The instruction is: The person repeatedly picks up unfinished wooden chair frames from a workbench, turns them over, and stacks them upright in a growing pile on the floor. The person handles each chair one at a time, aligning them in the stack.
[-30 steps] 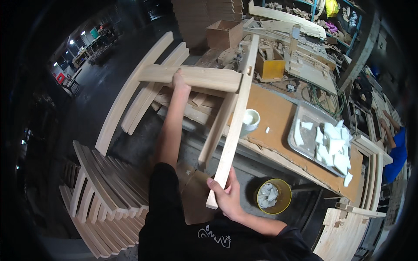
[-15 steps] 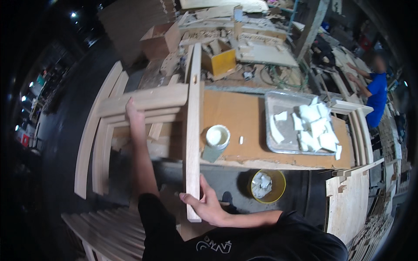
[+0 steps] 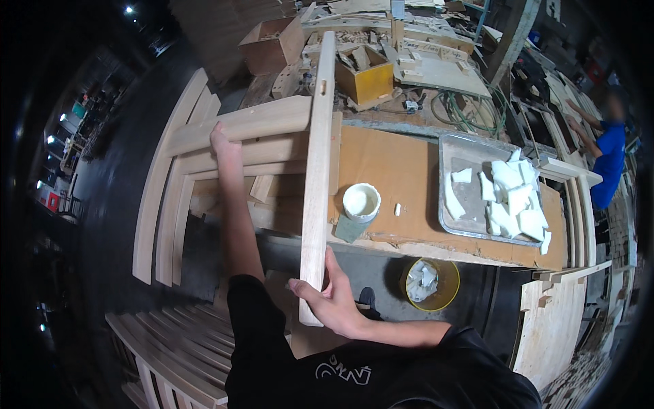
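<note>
I hold a pale wooden frame made of a long post (image 3: 317,184), a cross rail (image 3: 262,120) and a curved leg (image 3: 167,177) at the left. My left hand (image 3: 225,141) closes on the rail, its fingers partly hidden behind it. Around the near end of the post my right hand (image 3: 334,300) is wrapped, thumb on top. Similar wooden frames (image 3: 178,204) lie beneath this one at the bench's left end. Right of the post, a white open jar (image 3: 361,201) stands beside a small white stick (image 3: 398,209) on the brown board (image 3: 388,160).
A metal tray (image 3: 446,204) with white foam pieces (image 3: 518,198) lies on the board. Below the bench edge stands a yellow-rimmed bin (image 3: 446,303). A yellow box (image 3: 368,83) and a green hose (image 3: 470,112) are behind. Slatted wood (image 3: 170,347) lies lower left; a person in blue (image 3: 608,163) works far right.
The view has shifted, so the scene sits further right and higher. The held frame has moved slightly away from me across the bench. Both hands keep their grip.
</note>
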The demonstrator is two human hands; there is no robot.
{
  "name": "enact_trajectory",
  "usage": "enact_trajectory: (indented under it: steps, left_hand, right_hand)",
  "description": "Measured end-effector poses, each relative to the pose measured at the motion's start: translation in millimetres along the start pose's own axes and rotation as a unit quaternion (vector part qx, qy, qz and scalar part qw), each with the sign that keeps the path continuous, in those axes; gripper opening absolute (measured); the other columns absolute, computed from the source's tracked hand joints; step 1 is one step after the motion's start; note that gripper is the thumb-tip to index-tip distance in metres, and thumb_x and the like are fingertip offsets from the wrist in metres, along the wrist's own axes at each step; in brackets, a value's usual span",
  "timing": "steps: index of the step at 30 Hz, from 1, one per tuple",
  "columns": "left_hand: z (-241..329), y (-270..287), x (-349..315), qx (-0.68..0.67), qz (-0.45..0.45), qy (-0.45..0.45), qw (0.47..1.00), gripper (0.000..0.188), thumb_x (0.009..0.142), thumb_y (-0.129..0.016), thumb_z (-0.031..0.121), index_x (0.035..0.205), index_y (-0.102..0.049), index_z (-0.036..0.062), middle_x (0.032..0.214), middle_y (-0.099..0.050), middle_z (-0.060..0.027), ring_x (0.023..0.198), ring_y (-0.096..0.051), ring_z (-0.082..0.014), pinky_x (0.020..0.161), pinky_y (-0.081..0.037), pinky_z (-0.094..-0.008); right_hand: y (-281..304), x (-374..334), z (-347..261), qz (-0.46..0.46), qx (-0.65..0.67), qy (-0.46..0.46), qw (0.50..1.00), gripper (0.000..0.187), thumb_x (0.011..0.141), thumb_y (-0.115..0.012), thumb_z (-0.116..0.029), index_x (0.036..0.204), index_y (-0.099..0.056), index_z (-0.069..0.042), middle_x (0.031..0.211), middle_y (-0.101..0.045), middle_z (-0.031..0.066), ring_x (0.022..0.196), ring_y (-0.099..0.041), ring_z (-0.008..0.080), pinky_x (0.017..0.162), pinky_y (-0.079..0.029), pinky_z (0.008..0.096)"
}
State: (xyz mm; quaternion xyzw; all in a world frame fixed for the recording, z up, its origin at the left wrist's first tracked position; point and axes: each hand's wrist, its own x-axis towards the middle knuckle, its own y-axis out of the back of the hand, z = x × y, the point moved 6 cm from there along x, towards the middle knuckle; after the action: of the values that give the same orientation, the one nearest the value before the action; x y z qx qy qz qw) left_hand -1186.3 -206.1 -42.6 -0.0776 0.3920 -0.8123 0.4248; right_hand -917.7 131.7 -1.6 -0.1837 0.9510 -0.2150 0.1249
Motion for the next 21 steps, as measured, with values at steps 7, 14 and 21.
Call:
enact_trajectory:
  steps: [7, 14, 21]
  left_hand:
    - [20, 4, -1, 0.545, -0.175, -0.360, 0.737, 0.055, 0.077, -0.068, 0.006, 0.129, -0.051, -0.0002, 0.128, -0.056, -0.0190, 0.121, -0.051, -0.0306, 0.108, -0.037, -0.0383]
    - [5, 13, -41, 0.575, -0.196, -0.191, 0.771, 0.055, 0.081, -0.068, 0.011, 0.133, -0.049, 0.0036, 0.120, -0.056, -0.0154, 0.108, -0.052, -0.0248, 0.093, -0.040, -0.0326]
    - [45, -20, -100, 0.559, -0.187, -0.055, 0.806, 0.047, 0.090, -0.064, 0.022, 0.132, -0.050, 0.0075, 0.104, -0.059, -0.0105, 0.086, -0.058, -0.0191, 0.074, -0.047, -0.0283]
  right_hand:
    - [14, 23, 19, 0.027, -0.113, 0.001, 0.993, 0.062, 0.084, -0.071, -0.009, 0.134, -0.034, 0.001, 0.098, -0.060, 0.0121, 0.087, -0.063, 0.0194, 0.077, -0.052, 0.0315]
    - [21, 9, 25, -0.144, -0.416, 0.040, 0.897, 0.086, 0.087, -0.062, -0.035, 0.138, -0.020, 0.019, 0.080, -0.060, 0.0305, 0.073, -0.061, 0.0446, 0.065, -0.049, 0.0475]
    - [61, -101, -91, -0.104, -0.387, 0.242, 0.884, 0.030, 0.087, -0.063, -0.029, 0.084, -0.064, 0.001, 0.069, -0.061, 0.0241, 0.069, -0.061, 0.0427, 0.060, -0.047, 0.0491]
